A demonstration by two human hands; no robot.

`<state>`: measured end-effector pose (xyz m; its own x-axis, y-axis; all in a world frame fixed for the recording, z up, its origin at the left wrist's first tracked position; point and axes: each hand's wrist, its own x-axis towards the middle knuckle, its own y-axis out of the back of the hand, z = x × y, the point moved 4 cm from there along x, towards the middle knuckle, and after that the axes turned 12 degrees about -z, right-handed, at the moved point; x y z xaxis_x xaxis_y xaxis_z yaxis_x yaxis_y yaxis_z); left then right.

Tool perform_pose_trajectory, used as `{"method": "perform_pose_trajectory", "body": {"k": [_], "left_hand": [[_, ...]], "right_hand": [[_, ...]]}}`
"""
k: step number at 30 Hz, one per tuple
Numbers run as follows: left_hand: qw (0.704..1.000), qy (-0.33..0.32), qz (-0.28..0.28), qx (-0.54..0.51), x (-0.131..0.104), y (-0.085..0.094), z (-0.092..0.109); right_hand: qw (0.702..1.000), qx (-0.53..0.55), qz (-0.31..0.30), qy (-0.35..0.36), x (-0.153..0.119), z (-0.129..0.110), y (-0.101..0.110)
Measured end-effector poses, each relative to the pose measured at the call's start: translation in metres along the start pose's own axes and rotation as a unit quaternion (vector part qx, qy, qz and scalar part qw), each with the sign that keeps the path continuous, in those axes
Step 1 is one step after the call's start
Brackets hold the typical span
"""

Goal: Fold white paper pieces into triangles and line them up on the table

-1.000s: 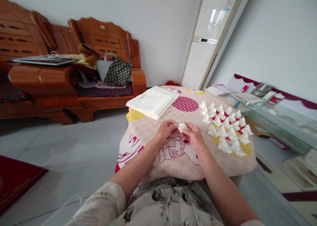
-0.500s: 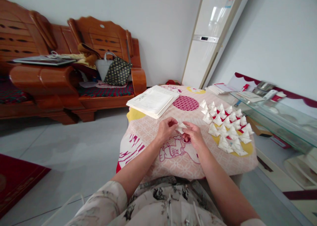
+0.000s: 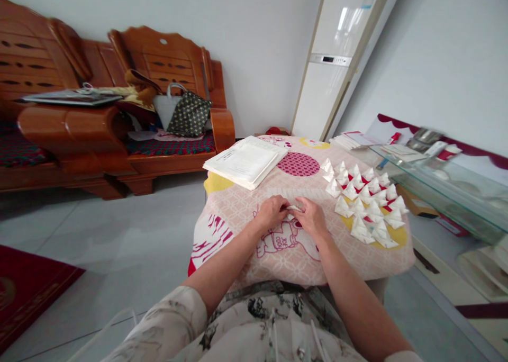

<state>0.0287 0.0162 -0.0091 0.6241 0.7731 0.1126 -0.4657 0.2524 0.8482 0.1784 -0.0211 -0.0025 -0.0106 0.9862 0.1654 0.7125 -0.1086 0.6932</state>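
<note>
The left hand (image 3: 273, 212), fingers now curled further over, pinches one end of the paper (image 3: 293, 208), which shows narrower than a moment ago, apparently being creased, while the right hand (image 3: 313, 218) pinches its other end, beside the folded pieces (image 3: 373, 211).

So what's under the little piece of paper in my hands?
Below the paper is the tablecloth, its purple line drawing partly showing. The paper, left hand and right hand hide the cloth directly beneath them.
</note>
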Motion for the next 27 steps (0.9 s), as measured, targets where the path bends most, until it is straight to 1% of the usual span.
{"method": "perform_pose_trajectory", "body": {"k": [1,3,5,7,10,14,17,20,27], "left_hand": [[1.000,-0.004,-0.004,0.010,0.000,0.000,0.001],[1.000,-0.010,-0.008,0.024,0.000,-0.001,0.003],[0.999,-0.013,-0.006,0.028,0.000,-0.001,0.005],[1.000,-0.012,-0.006,0.025,0.000,-0.001,0.005],[1.000,-0.010,-0.002,0.015,0.001,-0.002,0.005],[1.000,-0.020,0.011,-0.014,0.000,0.000,0.008],[0.999,-0.023,0.018,-0.034,0.000,0.002,0.012],[0.999,-0.014,0.021,-0.026,-0.001,0.003,0.017],[0.999,0.040,0.022,0.010,-0.002,0.006,0.024]], "right_hand": [[0.999,-0.036,0.011,-0.002,0.000,0.001,0.002],[0.997,-0.068,0.037,-0.003,-0.001,0.004,0.008],[0.996,-0.060,0.068,0.024,-0.002,0.005,0.011],[0.994,-0.031,0.077,0.070,-0.002,0.004,0.012],[0.991,-0.006,0.049,0.122,0.000,0.003,0.007],[0.989,-0.007,0.035,0.146,0.000,0.002,0.004],[0.989,-0.009,0.027,0.148,-0.001,0.000,0.005],[0.990,-0.010,0.017,0.143,-0.002,-0.002,0.005],[0.992,-0.008,0.006,0.127,-0.002,-0.003,0.002]]}}
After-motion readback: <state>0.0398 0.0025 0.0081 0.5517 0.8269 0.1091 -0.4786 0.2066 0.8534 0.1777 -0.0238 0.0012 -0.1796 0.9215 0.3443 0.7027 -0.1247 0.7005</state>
